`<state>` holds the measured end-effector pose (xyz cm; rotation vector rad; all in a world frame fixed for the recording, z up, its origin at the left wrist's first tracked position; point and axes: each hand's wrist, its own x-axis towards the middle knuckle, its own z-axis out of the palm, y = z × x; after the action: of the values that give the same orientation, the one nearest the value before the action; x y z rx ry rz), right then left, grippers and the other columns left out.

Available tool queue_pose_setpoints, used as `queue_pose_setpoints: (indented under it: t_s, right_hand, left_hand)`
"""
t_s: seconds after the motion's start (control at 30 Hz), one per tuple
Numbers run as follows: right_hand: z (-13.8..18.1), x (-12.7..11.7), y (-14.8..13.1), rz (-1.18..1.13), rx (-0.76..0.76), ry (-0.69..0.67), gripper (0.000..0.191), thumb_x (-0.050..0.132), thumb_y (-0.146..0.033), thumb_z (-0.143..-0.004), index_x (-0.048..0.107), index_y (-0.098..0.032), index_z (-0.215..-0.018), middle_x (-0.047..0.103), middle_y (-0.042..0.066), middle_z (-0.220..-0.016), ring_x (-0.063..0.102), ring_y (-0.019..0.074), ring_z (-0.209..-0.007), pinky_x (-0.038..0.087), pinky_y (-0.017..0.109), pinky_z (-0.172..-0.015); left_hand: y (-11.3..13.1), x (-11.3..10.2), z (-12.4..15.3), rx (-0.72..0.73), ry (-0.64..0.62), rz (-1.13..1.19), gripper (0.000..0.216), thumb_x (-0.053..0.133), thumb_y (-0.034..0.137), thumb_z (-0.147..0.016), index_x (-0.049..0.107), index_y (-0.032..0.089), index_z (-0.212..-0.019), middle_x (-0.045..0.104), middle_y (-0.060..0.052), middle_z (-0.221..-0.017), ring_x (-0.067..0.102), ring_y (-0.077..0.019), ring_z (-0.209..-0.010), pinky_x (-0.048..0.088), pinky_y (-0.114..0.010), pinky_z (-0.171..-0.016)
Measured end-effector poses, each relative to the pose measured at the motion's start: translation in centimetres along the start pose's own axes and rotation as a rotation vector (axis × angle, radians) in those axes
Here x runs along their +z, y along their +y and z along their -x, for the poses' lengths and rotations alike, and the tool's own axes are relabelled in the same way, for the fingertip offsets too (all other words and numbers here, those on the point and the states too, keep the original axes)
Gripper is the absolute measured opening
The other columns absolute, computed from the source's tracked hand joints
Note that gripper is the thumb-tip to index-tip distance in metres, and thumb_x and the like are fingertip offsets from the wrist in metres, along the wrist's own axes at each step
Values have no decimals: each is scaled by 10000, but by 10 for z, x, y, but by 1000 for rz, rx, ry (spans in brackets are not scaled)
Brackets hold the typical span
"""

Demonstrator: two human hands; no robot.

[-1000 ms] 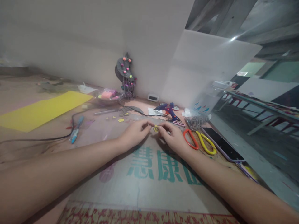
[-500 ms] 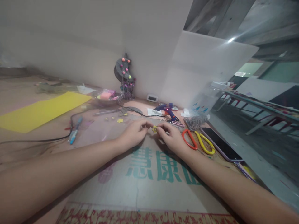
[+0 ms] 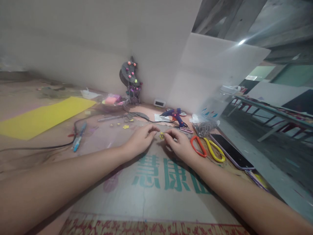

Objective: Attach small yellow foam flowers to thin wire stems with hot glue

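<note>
A small yellow flower (image 3: 161, 135) is pinched between the thumb and fingers of my right hand (image 3: 179, 142) above the middle of the table. Just to its left is my left hand (image 3: 140, 138), its fingers curved and the thumb a little apart from them, with nothing visible in it. A gap separates its fingertips from the flower. Another yellow flower (image 3: 125, 127) lies flat beyond my left hand, with small yellow scraps beside it. The orange-handled and yellow-handled cutting tool (image 3: 198, 147) rests right of my right hand, its blades hidden.
A blue glue gun (image 3: 174, 115) with a lit red light stands at the back, its black cord running left. Around it are a phone (image 3: 231, 151), a bag of grey cord (image 3: 206, 127), a yellow sheet (image 3: 46, 117), a blue pen (image 3: 79, 138) and a grey moon-shaped ornament (image 3: 129, 73).
The fingers of my left hand have drawn slightly left, away from the flower. My right hand keeps hold of it in nearly the same place.
</note>
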<state>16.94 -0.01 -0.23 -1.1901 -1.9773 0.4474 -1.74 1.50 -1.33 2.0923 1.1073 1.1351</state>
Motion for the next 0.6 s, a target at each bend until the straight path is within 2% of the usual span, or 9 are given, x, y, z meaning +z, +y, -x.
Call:
queue_pose_setpoints:
  t_s: [0.17, 0.3, 0.6]
  right_hand:
    - [0, 0, 0, 4, -12, 10, 181, 491, -294, -887, 610, -177, -816, 630, 12, -756, 557, 146, -702, 415, 252, -668]
    - [0, 0, -2, 17, -18, 15, 173, 492, -278, -881, 609, -178, -802, 633, 13, -745, 559, 147, -694, 417, 250, -664]
    - [0, 0, -2, 10, -19, 7, 179, 500, -291, -887, 610, -178, -803, 629, 11, -739, 556, 145, -690, 414, 252, -671]
  left_hand:
    - [1, 1, 1, -47, -11, 2, 228, 495, 241, -843, 601, 183, -1037, 658, -38, -947, 603, -182, -854, 462, -305, -768]
    - [1, 2, 2, -74, -26, -37, 201, 478, 215, -821, 565, 182, -1000, 615, -11, -840, 569, -166, -757, 429, -286, -676]
    - [4, -1, 3, -57, -10, -52, 177, 367, 177, -868, 515, 187, -964, 594, -18, -875, 551, -180, -833, 419, -305, -754]
